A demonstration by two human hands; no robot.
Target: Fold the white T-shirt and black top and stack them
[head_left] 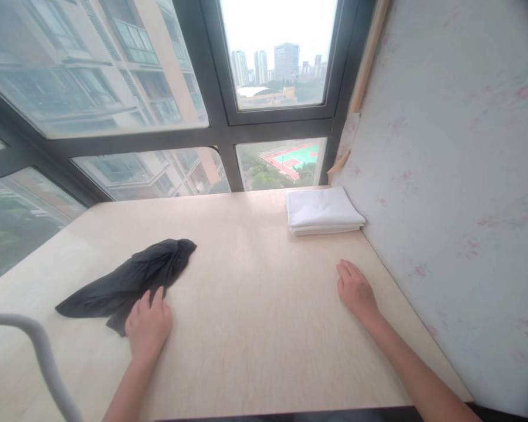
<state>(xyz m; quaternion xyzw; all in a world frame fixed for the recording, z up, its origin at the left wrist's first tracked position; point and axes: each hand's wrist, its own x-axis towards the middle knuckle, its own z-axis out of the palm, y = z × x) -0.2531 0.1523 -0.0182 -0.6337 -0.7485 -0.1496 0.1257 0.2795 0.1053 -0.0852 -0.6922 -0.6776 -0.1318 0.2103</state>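
A crumpled black cloth (136, 275) lies on the left part of the pale wooden tabletop (246, 305). My left hand (148, 322) rests at the cloth's near right edge, fingers apart and pointing forward, with nothing gripped. Toward the right side, my right hand (356, 290) lies on the bare wood with its fingers together and slightly curled, nothing visible in them. Beyond it, near the wall, sits a folded stack of white cloth (323, 210), which neither hand touches.
Dark-framed windows (222, 132) rise behind the tabletop's far edge. A wall with floral paper (457, 205) borders the right side. A curved grey-white tube (39, 346) stands at the lower left, left of my left forearm.
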